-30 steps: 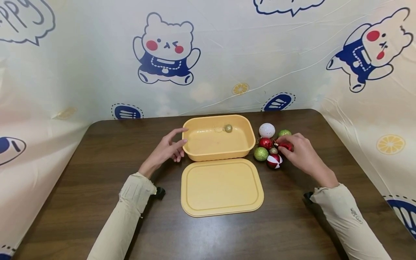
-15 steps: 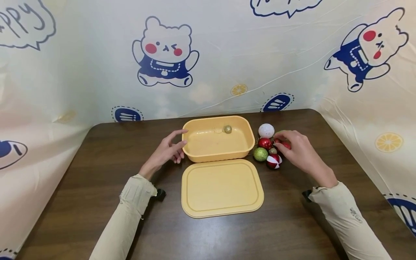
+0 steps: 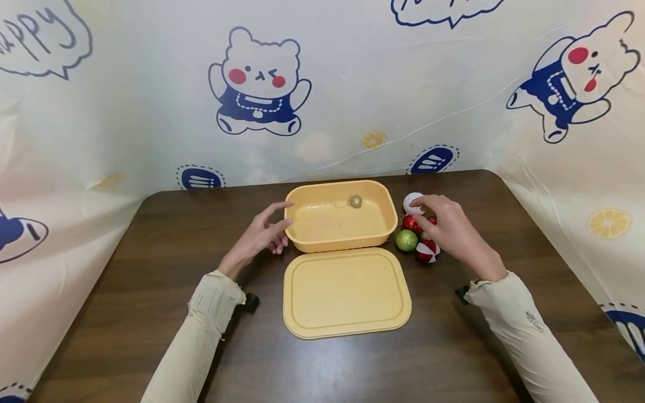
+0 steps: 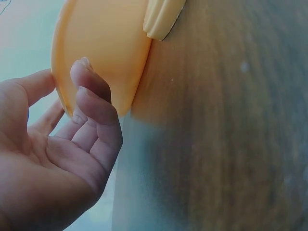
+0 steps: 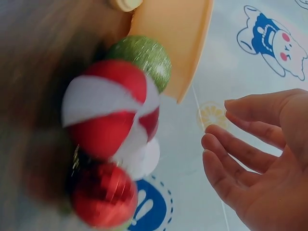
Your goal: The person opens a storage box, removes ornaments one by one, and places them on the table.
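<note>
My left hand (image 3: 257,235) touches the left end of a yellow plastic box (image 3: 342,244) with extended thumb and index finger; its other fingers curl loosely below. Inside the box lies a small gold Christmas bauble (image 3: 355,201). My right hand (image 3: 453,229) hovers over a cluster of baubles right of the box, fingers bent and apart. In the right wrist view nothing is between those fingers. The cluster holds a white bauble (image 3: 412,202), a shiny red bauble (image 3: 410,223), a glittery green bauble (image 3: 406,240) and a red-and-white bauble (image 5: 110,108). The hand hides part of the cluster.
A flat yellow lid (image 3: 347,294) lies in front of the box on the dark wooden table (image 3: 166,246). Behind the table hangs a pale cloth (image 3: 342,84) printed with cartoon bears. Dark straps (image 3: 250,303) show at the cuffs.
My right hand has left the red bauble at the cluster's right side and moved up and left, toward the white bauble, holding nothing. My left hand stays at the box.
</note>
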Available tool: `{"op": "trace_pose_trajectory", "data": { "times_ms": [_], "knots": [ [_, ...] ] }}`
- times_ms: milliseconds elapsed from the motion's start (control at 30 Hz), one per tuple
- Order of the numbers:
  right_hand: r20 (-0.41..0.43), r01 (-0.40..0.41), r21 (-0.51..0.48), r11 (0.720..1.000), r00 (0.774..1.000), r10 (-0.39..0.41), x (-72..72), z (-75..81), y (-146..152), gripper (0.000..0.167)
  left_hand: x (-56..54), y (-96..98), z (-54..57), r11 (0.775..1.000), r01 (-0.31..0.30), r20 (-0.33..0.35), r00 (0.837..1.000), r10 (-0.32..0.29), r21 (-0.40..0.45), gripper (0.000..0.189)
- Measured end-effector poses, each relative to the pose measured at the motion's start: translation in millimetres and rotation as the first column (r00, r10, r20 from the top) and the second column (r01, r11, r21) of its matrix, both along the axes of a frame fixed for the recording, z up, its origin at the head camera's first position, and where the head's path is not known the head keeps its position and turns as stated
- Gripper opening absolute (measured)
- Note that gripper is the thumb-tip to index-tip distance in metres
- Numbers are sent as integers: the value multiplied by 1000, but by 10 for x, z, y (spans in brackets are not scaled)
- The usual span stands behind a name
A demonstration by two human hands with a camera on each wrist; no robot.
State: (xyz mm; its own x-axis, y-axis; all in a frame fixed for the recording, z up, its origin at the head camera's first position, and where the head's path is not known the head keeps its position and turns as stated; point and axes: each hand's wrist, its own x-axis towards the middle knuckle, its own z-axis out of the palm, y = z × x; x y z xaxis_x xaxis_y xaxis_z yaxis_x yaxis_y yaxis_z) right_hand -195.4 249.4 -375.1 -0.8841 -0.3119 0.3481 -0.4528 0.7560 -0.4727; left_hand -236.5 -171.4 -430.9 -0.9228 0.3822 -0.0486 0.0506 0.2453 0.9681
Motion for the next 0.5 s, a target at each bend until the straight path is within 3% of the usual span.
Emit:
{"op": "trace_pose_trajectory", "data": {
  "times_ms": [500],
  "knots": [
    [32, -71, 22, 997, 997, 70, -329, 29, -515, 25, -10, -4, -6, 1000, -4, 4, 1000, 4, 13, 53]
  ]
}}
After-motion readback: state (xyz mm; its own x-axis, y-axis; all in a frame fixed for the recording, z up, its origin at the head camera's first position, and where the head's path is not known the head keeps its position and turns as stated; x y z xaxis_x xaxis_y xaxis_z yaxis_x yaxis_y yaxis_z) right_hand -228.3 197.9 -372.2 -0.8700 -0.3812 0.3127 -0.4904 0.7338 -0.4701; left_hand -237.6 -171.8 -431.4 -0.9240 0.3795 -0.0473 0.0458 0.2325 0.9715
